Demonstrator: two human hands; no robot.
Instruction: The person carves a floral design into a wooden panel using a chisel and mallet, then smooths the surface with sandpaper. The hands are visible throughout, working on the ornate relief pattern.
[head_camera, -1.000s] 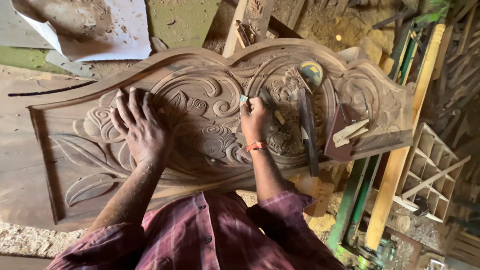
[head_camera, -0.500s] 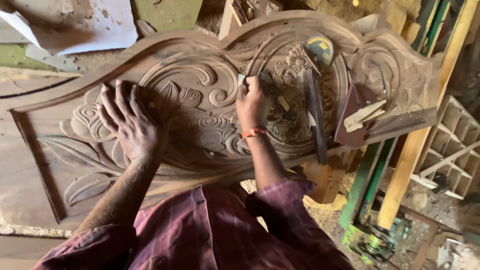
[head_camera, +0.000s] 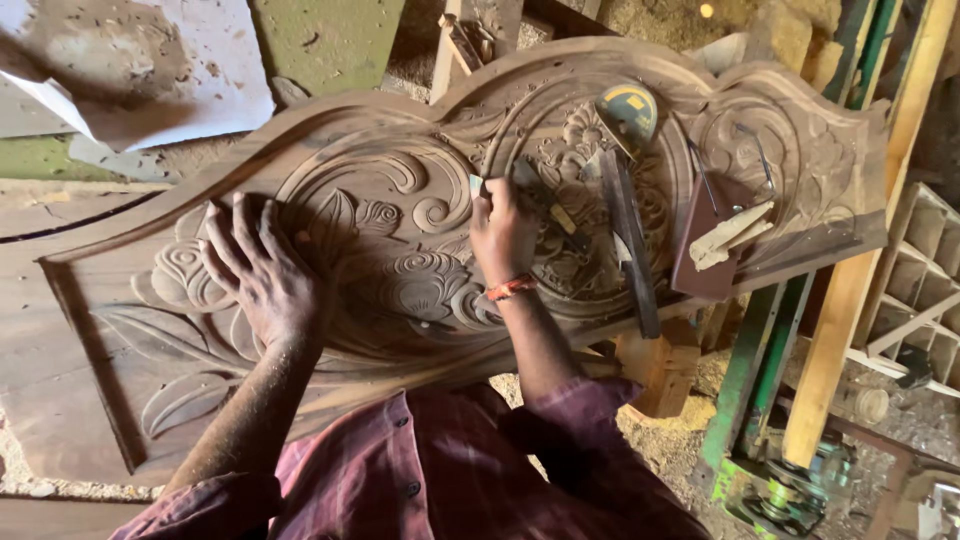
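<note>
A large carved wooden panel (head_camera: 400, 200) with floral scrolls lies across the workbench. My left hand (head_camera: 262, 275) rests flat on the carving at its left, fingers spread, holding nothing. My right hand (head_camera: 503, 232) is closed near the panel's middle around a small pale piece, perhaps sandpaper (head_camera: 476, 186), pressed against a carved scroll. An orange band circles that wrist. My plaid sleeves fill the bottom of the view.
Several tools lie on the panel's right part: a long dark chisel (head_camera: 630, 245), a tape measure (head_camera: 628, 108), a brown block (head_camera: 705, 250) and a pale wood scrap (head_camera: 735, 235). Green metal frame (head_camera: 750, 400), wooden slats and sawdust lie at right. White paper (head_camera: 130, 70) at top left.
The view has shifted so the panel sits lower and more tilted. My right hand has moved slightly along the carving; my left hand stays flat in the same spot.
</note>
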